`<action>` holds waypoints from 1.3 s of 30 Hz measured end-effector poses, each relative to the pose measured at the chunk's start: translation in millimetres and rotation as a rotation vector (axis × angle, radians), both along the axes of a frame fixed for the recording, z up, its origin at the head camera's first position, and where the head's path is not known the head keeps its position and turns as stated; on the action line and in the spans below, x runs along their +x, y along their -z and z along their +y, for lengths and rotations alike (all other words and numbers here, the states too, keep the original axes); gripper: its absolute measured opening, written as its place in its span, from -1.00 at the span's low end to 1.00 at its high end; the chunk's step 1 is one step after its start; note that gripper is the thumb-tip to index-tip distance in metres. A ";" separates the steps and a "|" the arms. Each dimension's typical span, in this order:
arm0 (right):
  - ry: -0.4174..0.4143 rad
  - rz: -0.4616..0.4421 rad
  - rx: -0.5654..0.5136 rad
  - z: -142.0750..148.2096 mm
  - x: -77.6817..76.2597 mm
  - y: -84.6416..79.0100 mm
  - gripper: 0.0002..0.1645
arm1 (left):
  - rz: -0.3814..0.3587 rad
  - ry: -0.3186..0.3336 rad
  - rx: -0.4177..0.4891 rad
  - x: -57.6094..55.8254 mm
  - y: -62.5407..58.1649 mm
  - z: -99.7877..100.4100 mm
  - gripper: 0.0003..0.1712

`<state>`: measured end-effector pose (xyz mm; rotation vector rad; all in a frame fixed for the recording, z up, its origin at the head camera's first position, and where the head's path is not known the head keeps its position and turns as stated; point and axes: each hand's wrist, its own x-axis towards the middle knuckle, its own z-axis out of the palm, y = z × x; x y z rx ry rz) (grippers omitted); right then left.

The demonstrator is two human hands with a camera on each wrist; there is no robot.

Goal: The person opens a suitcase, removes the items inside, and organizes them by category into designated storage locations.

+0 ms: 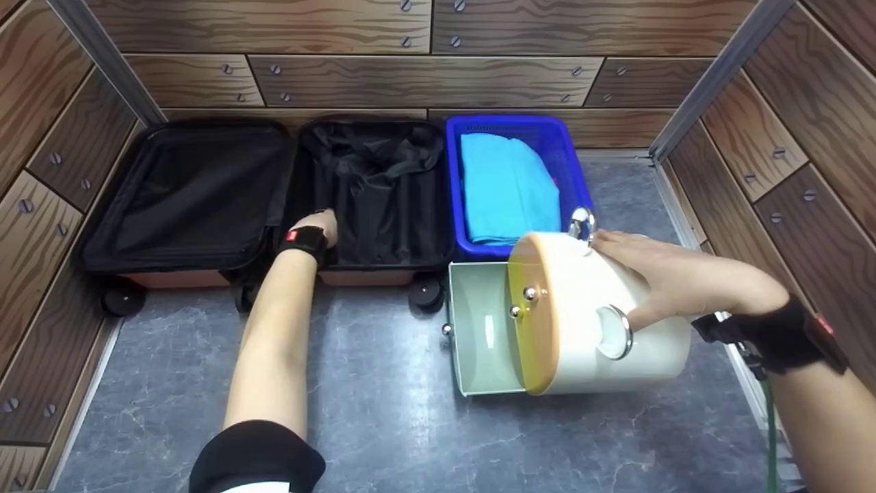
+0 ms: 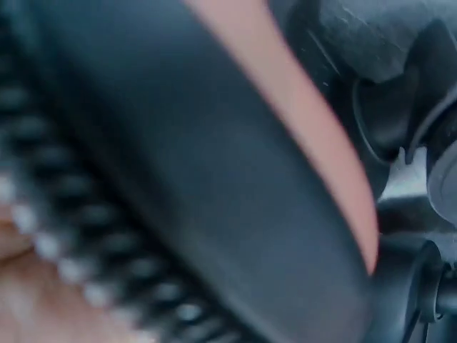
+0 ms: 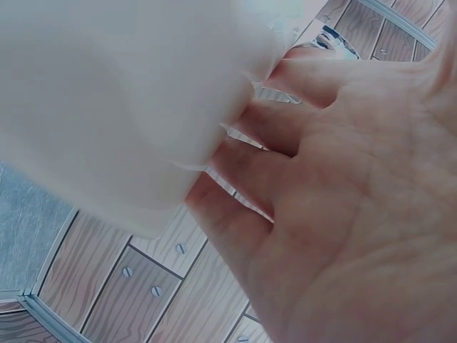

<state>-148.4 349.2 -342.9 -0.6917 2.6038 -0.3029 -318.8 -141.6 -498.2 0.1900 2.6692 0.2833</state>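
Observation:
In the head view, my right hand (image 1: 674, 277) grips a cream drawer box (image 1: 609, 356) with an orange-yellow front, round metal knobs and chrome fittings. The thumb lies by a chrome ring and the fingers reach over the far side. The right wrist view shows the fingertips (image 3: 214, 168) curled against the cream shell. A pale green drawer (image 1: 482, 329) sticks out of the box to the left. My left hand (image 1: 325, 224) is at the inner edge of an open black-lined suitcase (image 1: 390, 219), its fingers mostly hidden. The zip teeth (image 2: 93, 236) pass close by it in the left wrist view.
The suitcase's other half (image 1: 198, 192) lies flat on the left, its wheels toward me. Right of the suitcase stands a blue basket (image 1: 575, 164) with folded turquoise cloth (image 1: 510, 188) in it. Wood-patterned walls (image 1: 424, 79) enclose the grey floor (image 1: 376, 411).

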 end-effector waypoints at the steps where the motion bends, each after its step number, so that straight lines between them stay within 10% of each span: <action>1: 0.000 0.000 0.000 0.0 0.1 -0.2 0.52 | 0.028 -0.022 0.015 2.1 -0.8 0.9 -0.54; 10: 0.004 -0.004 -0.010 -0.2 0.3 0.0 0.52 | 0.090 -0.172 0.006 -3.2 16.7 -1.3 -0.59; 18: -0.002 -0.003 -0.006 -0.2 -1.3 0.2 0.52 | 0.202 -0.171 0.044 -14.4 4.2 -6.1 -0.63; 26: 0.006 -0.010 0.001 0.8 -1.0 -0.2 0.53 | 0.478 0.194 0.161 -3.2 -22.2 44.5 -0.80; 33: 0.004 -0.009 -0.006 1.7 -1.1 1.2 0.52 | 0.542 0.633 0.190 60.1 -37.2 128.8 -0.79; 39: 0.005 -0.014 -0.008 1.2 -1.5 2.0 0.50 | 0.517 0.896 0.073 108.6 -12.2 172.6 -0.88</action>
